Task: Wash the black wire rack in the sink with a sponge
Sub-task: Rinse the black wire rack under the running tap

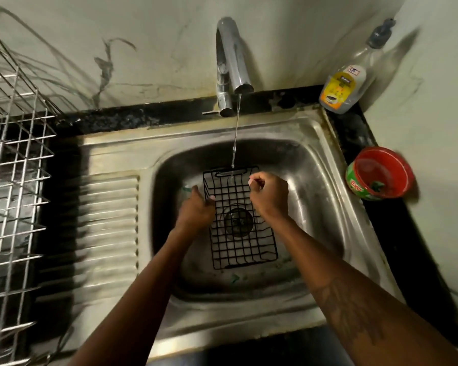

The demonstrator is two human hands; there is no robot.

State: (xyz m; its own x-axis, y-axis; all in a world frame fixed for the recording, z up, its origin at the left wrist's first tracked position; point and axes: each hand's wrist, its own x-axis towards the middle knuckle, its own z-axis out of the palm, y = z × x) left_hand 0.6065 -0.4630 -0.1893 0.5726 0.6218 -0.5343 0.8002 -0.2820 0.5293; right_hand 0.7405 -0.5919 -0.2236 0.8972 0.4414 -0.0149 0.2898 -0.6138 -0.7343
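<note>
Here, head view: down into a steel sink (pixel 315 165).
black wire rack (pixel 245 249): in the basin over the drain (pixel 237 221), far end under the water stream (pixel 235 133) from the faucet (pixel 231 64).
left hand (pixel 196 210): curled on the rack's left edge, thumb over a wire.
right hand (pixel 268 196): pinching the right edge near the far corner.
counter (pixel 354 128): soap bottle (pixel 346 83) in the corner, red tub (pixel 381 173) beside the sink.
far left: steel dish rack (pixel 14 154).

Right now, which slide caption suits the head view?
Left hand and right hand hold the black wire rack under the running tap.
</note>
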